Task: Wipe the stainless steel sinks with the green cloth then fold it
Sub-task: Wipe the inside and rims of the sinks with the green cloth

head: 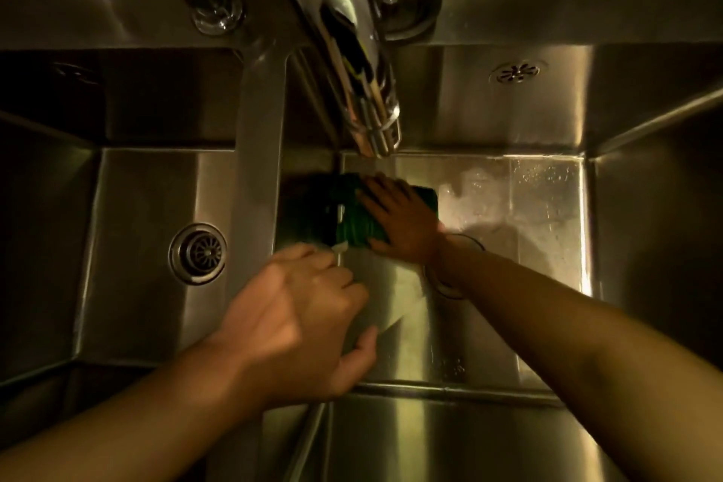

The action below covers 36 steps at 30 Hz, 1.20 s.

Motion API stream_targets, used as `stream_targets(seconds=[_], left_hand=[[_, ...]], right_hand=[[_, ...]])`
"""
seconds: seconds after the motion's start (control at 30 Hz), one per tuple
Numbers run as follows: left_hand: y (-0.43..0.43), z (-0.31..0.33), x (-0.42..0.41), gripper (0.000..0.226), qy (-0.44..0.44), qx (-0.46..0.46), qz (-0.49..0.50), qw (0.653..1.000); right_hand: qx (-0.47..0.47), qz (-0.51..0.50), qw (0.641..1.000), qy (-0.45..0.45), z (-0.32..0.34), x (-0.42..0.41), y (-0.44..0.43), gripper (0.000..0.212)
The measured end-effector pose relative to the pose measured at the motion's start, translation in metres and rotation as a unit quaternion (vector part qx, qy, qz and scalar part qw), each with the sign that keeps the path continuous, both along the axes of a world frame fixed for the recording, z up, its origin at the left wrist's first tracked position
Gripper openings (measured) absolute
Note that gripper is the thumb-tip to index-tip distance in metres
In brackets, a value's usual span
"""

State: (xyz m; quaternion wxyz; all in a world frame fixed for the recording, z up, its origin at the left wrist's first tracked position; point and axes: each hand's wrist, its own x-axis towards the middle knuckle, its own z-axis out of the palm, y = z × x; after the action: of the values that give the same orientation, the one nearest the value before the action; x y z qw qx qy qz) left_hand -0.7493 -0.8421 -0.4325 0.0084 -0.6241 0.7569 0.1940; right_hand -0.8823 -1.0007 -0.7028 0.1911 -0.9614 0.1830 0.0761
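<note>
Right hand lies flat, palm down, fingers spread, pressing the dark green folded cloth against the floor of the right stainless steel sink basin, at its far-left corner by the divider between basins. Not gripping, just pinning it. Cloth sits under and left of the right palm, long axis roughly left-right, partly in shadow. Left hand hovers nearer the camera, loosely curled above the basin's front-left area, holding nothing I can make out; a pale bit near its fingertips is unclear. Chrome faucet spout hangs over the cloth. Left basin with round drain lies well apart. Likely mid-wipe; the right hand is on the cloth, and open floor lies to its right.
</note>
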Motion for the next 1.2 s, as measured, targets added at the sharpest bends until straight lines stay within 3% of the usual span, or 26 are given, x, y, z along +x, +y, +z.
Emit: stream_targets(seconds=[0.13, 0.27, 0.37, 0.47, 0.6, 0.73, 0.9, 1.1, 1.2], left_hand=[[0.002, -0.003, 0.001, 0.034, 0.003, 0.013, 0.005, 1.000], [0.004, -0.004, 0.003, 0.035, 0.019, 0.020, 0.006, 1.000], [0.003, -0.005, 0.002, 0.036, 0.020, 0.026, 0.006, 0.999], [0.003, -0.004, 0.001, 0.036, 0.010, 0.028, 0.009, 1.000], [0.002, -0.002, -0.001, 0.036, -0.004, 0.026, 0.005, 1.000], [0.002, -0.001, -0.001, 0.036, -0.012, 0.020, -0.001, 1.000], [0.005, -0.004, 0.000, 0.036, -0.008, 0.016, 0.001, 1.000], [0.004, -0.006, -0.001, 0.036, -0.011, 0.017, 0.000, 1.000], [0.003, -0.005, -0.001, 0.036, -0.015, 0.023, -0.004, 1.000]], right_hand=[[-0.028, -0.055, 0.998, -0.008, 0.006, -0.014, -0.022, 0.088], [-0.060, -0.189, 0.980, -0.017, 0.008, -0.074, -0.046, 0.081], [-0.055, -0.304, 0.949, 0.062, 0.007, -0.131, -0.061, 0.080], [-0.055, -0.430, 0.899, 0.066, 0.004, -0.185, -0.060, 0.082], [-0.051, -0.476, 0.876, 0.056, 0.010, -0.204, -0.023, 0.082], [-0.007, -0.442, 0.896, 0.042, 0.017, -0.200, 0.049, 0.086], [0.038, -0.240, 0.968, 0.061, 0.013, -0.180, 0.137, 0.088], [0.022, -0.180, 0.980, 0.079, 0.000, -0.155, 0.145, 0.096], [0.009, -0.119, 0.991, 0.067, -0.002, -0.153, 0.141, 0.090]])
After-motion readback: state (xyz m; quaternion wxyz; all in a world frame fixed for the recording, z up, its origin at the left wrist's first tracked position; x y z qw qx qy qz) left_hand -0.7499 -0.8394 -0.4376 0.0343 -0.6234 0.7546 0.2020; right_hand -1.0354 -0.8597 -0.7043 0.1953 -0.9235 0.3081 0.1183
